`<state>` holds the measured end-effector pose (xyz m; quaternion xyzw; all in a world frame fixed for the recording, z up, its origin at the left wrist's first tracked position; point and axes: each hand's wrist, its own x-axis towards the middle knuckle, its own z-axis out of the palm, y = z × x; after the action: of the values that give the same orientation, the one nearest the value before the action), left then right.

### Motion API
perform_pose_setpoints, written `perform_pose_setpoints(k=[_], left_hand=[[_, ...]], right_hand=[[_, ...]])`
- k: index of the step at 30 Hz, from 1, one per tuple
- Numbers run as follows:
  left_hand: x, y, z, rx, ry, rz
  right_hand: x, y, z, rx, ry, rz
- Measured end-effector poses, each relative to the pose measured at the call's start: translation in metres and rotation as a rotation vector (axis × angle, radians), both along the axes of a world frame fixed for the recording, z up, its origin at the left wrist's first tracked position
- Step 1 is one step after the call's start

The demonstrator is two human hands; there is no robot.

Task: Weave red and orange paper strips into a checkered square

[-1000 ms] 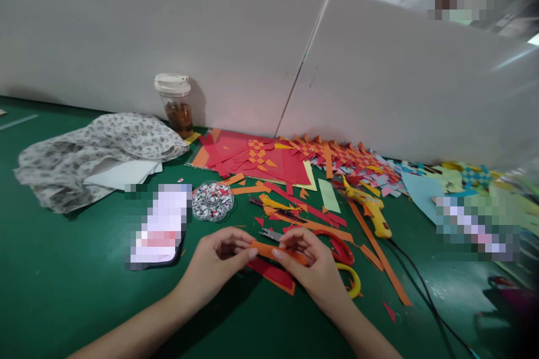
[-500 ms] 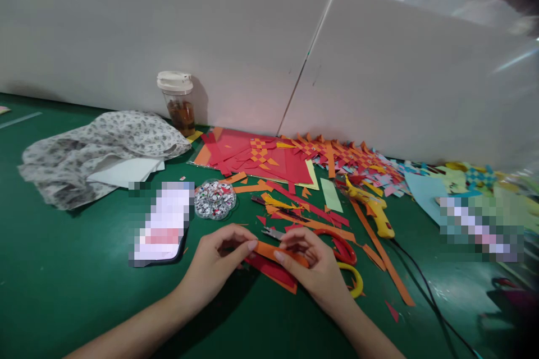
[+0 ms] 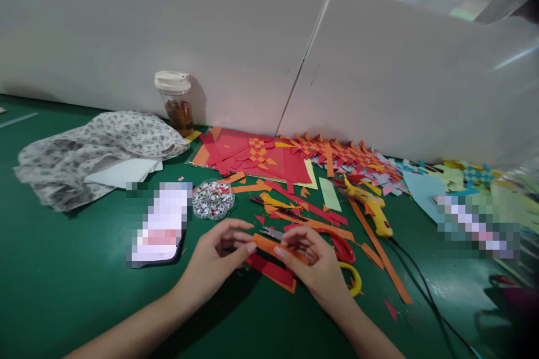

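Observation:
An orange paper strip [image 3: 269, 245] is held between my two hands, tilted down to the right. My left hand [image 3: 223, 258] pinches its left end between thumb and fingers, the index finger raised slightly. Its right part is gripped by my right hand [image 3: 309, 255], the thumb on top. Red paper with an orange edge [image 3: 272, 270] shows just below the strip. Beyond and beside my right hand lie red-handled scissors [image 3: 343, 247] and a yellow handle loop [image 3: 356, 279], partly hidden by the hand.
A phone [image 3: 162, 224] and a flower-shaped case of googly eyes [image 3: 213, 199] lie left. Behind are red sheets [image 3: 236, 151], scraps and woven pieces [image 3: 345, 154]. A corded yellow glue gun [image 3: 379, 216] lies right; a lidded cup [image 3: 179, 106] and patterned cloth [image 3: 126, 134] are back left.
My left index finger has lifted off the strip's end, showing more of the orange paper. The whole view has shifted slightly.

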<state>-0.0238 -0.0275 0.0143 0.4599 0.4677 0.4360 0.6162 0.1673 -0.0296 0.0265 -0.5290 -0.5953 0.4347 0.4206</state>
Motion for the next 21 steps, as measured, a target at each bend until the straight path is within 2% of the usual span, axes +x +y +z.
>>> perform_pose_setpoints(k=[9, 21], left_hand=[[0.0002, -0.0003, 0.0004, -0.015, -0.034, 0.024], [0.0, -0.0011, -0.0027, 0.049, -0.036, 0.034]], right_hand=[[0.0013, -0.0012, -0.0008, 0.023, 0.001, -0.023], [0.0016, -0.0017, -0.0014, 0.016, 0.018, 0.004]])
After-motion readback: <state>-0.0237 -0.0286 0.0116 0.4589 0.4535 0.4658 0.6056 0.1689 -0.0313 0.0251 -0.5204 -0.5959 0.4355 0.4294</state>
